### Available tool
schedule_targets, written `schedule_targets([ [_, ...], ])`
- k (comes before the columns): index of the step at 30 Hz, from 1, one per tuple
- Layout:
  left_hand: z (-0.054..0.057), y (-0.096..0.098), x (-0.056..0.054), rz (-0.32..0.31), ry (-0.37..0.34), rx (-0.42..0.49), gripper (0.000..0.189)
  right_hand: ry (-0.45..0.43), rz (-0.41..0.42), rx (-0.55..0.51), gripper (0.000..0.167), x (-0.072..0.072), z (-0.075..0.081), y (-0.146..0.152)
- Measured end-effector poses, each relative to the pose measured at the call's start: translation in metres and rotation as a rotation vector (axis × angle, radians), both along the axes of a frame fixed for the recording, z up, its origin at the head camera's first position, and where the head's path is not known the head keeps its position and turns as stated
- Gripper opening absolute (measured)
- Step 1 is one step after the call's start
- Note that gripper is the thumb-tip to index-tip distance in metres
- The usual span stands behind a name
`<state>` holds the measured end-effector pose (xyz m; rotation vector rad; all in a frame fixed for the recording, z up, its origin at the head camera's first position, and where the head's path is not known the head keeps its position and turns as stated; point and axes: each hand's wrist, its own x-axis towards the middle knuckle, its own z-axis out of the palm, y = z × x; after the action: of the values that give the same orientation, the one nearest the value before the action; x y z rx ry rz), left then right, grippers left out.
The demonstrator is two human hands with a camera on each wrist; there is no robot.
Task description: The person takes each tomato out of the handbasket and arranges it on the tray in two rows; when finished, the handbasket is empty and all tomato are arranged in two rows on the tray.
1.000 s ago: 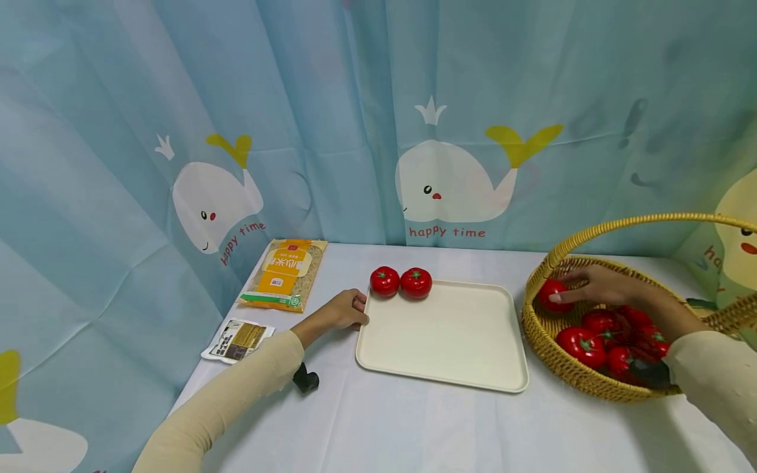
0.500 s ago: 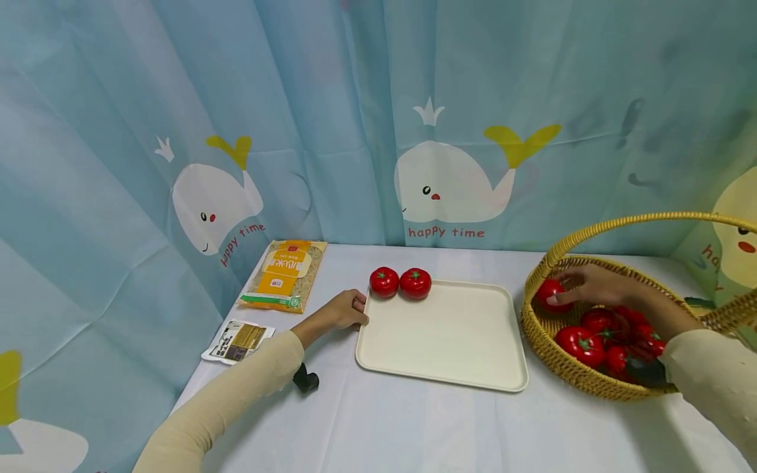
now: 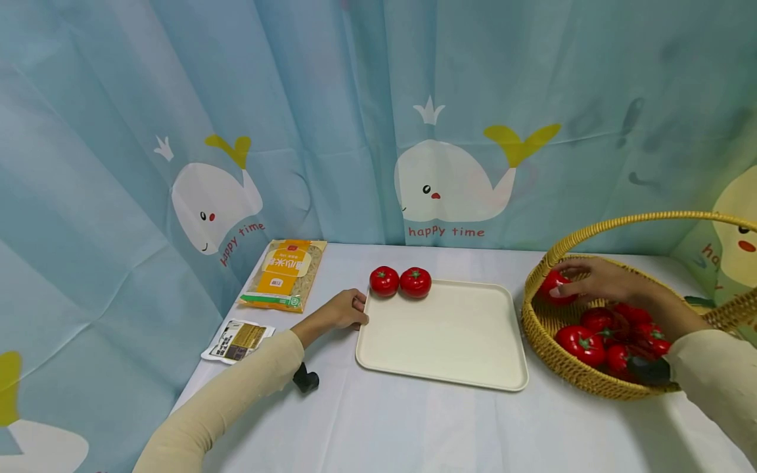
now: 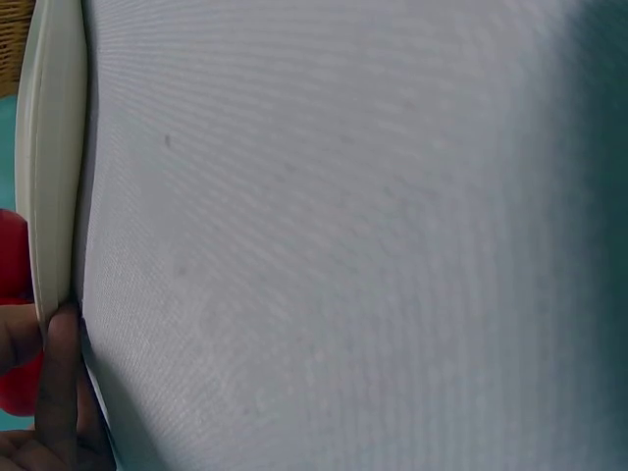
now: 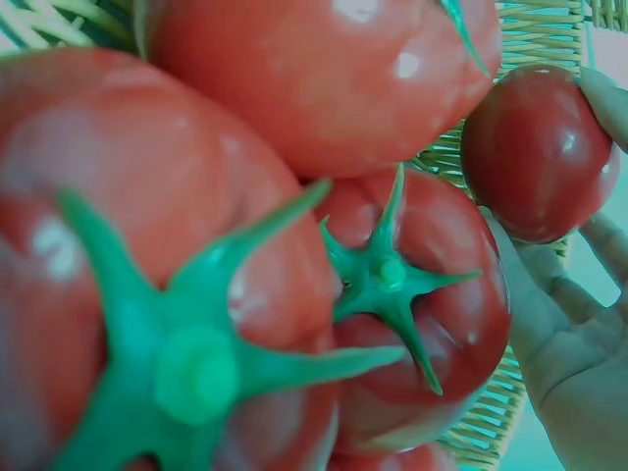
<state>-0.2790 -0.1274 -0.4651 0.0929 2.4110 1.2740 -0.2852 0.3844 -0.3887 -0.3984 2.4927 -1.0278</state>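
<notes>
My left hand pinches the left rim of a cream rectangular tray, thumb above and a finger below in the left wrist view. Two red tomatoes sit side by side at the tray's far left corner. Over on the right, my right hand reaches into a wicker basket and grips a tomato near the basket's left inner wall. Several other tomatoes with green stems lie below that hand; one shows large in the right wrist view.
A yellow-orange food packet and a smaller white-and-brown packet lie at the table's left. Near my left forearm is a small black object. The basket's tall handle arches above the right hand. A whale-print curtain hangs behind.
My right hand and the tomato it grips have risen slightly and shifted a little to the right inside the basket. The left hand and tray have stayed put.
</notes>
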Motion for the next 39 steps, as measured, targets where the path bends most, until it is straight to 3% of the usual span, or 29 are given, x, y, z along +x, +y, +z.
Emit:
schedule_targets([
  [7,0.001,0.000,0.000,0.005,-0.002,-0.012,0.041,0.055,0.001,-0.016,0.062,0.005,0.006,-0.003],
  [15,0.001,0.000,0.001,0.006,-0.002,-0.004,0.041,0.178,-0.012,0.114,0.067,0.004,0.014,-0.004],
  [30,-0.003,-0.001,-0.001,0.002,-0.001,0.012,0.041,0.213,-0.040,0.128,0.062,0.011,0.018,0.000],
  [39,-0.003,-0.001,-0.001,-0.001,-0.001,0.014,0.041,0.211,-0.090,0.131,0.068,0.020,0.022,0.002],
])
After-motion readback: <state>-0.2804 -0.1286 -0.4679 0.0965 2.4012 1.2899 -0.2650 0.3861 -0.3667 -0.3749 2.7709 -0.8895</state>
